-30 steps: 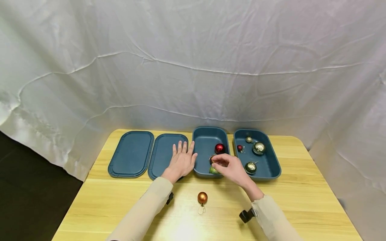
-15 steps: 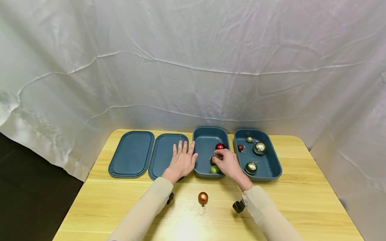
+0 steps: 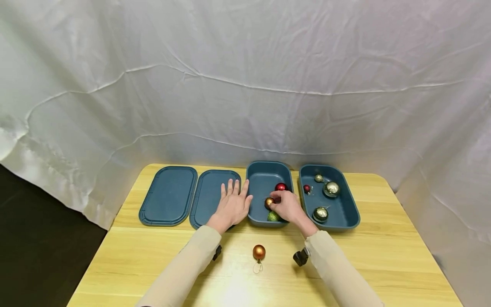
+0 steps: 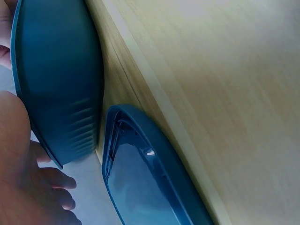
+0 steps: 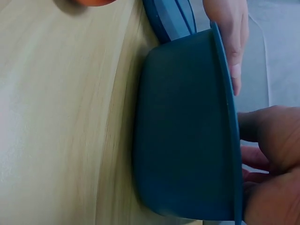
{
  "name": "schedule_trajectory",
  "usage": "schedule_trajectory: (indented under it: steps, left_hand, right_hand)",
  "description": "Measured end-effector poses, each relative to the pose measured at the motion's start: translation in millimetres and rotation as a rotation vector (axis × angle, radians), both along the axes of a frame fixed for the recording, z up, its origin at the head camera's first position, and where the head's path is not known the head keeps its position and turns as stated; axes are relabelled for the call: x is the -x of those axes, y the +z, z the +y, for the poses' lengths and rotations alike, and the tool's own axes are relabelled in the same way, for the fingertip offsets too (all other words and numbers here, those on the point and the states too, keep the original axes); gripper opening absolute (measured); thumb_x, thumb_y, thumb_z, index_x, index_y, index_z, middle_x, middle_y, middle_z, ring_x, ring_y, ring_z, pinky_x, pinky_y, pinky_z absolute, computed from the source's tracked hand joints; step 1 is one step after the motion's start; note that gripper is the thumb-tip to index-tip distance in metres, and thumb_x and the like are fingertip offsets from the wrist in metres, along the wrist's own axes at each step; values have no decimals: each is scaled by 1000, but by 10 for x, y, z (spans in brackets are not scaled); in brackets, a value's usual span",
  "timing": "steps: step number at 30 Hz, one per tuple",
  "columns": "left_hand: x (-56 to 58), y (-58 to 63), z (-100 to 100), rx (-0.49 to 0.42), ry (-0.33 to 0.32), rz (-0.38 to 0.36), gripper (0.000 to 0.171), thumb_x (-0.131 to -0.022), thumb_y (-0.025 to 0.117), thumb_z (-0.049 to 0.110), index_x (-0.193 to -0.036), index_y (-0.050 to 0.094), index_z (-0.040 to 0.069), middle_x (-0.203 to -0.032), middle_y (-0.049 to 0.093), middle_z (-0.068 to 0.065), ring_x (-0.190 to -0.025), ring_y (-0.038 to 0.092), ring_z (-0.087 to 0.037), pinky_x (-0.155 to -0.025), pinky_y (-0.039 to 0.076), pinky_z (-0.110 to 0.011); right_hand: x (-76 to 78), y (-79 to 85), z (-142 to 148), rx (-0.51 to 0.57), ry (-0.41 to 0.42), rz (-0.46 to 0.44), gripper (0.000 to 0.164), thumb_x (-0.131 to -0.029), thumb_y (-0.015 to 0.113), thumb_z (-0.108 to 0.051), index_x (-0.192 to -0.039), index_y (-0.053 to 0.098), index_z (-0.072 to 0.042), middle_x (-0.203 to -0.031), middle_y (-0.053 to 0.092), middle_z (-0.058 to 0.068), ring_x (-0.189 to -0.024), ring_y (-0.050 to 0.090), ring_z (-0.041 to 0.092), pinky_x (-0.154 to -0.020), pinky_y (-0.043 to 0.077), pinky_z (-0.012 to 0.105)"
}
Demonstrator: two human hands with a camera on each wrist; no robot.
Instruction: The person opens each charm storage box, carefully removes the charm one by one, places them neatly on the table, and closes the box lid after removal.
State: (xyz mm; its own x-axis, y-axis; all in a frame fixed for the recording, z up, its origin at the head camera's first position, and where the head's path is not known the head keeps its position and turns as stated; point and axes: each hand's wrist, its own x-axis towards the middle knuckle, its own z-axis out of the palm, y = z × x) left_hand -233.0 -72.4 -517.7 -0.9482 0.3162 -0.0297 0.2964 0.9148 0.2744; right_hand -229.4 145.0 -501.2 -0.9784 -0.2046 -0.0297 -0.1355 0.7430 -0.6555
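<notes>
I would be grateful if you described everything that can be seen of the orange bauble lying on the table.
The orange bauble is a round, coppery, shiny ball with a small cap and thin string loop. It lies on the wooden table, cap toward the person, in front of the left blue box. Neither the left hand nor the right hand touches it. Plastic or glass, I cannot tell.

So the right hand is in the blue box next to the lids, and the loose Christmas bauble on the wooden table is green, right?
Not quite: the loose Christmas bauble on the wooden table is copper-orange, not green, as the head view shows. The right hand is indeed in the blue box next to the lids.
</notes>
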Motion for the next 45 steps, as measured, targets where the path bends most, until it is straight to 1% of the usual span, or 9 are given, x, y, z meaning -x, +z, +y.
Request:
schedule_trajectory:
  steps: [3,8,16,24,33,37,41,45]
  left_hand:
    - [-5,6,5,-2,-1,0,63,-116,24,46,-171,17,17,-172,25,-26,-163,13,-47,-131,7,-65]
    - [-10,2,8,-8,-3,8,63,-116,26,45,-171,18,16,-172,25,-26,-163,14,-47,-131,8,-65]
    - [-10,2,25,-1,-1,1,63,-116,24,46,-172,16,17,-173,24,-25,-163,12,-46,-131,7,-65]
    - [-7,0,27,0,-1,4,63,-116,25,45,-171,17,17,-173,25,-25,-163,13,-46,-131,7,-64]
    - [-1,2,30,12,-1,0,63,-116,25,45,-172,16,17,-173,24,-25,-163,12,-46,-132,7,-64]
    - [-2,10,29,12,0,0,63,-116,27,44,-171,17,17,-173,24,-25,-163,12,-46,-132,7,-64]
    - [-3,22,23,15,4,6,62,-116,29,43,-171,17,16,-172,25,-26,-163,13,-46,-132,8,-64]
    - [-3,26,16,19,2,9,62,-116,28,43,-171,18,16,-172,25,-26,-163,13,-46,-131,8,-64]
  right_hand:
    - [29,-27,-19,8,12,-12,31,-94,76,-5,-124,75,5,-119,77,20,-110,74,35,-95,60,50]
    - [68,-84,-45,3,25,-6,34,-91,79,-6,-123,75,4,-117,77,19,-108,74,35,-93,61,50]
    - [122,-164,-76,10,5,-17,36,-88,83,-9,-122,76,2,-112,79,16,-104,75,31,-93,61,47]
    - [140,-170,-105,10,6,-43,39,-87,86,-12,-122,77,3,-102,80,13,-90,75,24,-85,62,44]
    - [118,-136,-124,7,13,-29,39,-87,86,-13,-121,77,2,-99,79,11,-87,73,21,-81,62,41]
    - [89,-90,-131,14,12,-9,38,-87,86,-15,-120,77,1,-100,79,11,-87,73,20,-82,62,40]
    - [23,-29,-108,28,22,35,38,-89,85,-18,-121,76,0,-101,78,11,-87,72,20,-82,62,41]
    - [-86,41,-52,84,32,50,38,-89,83,-16,-122,75,1,-101,77,11,-85,71,19,-80,62,39]
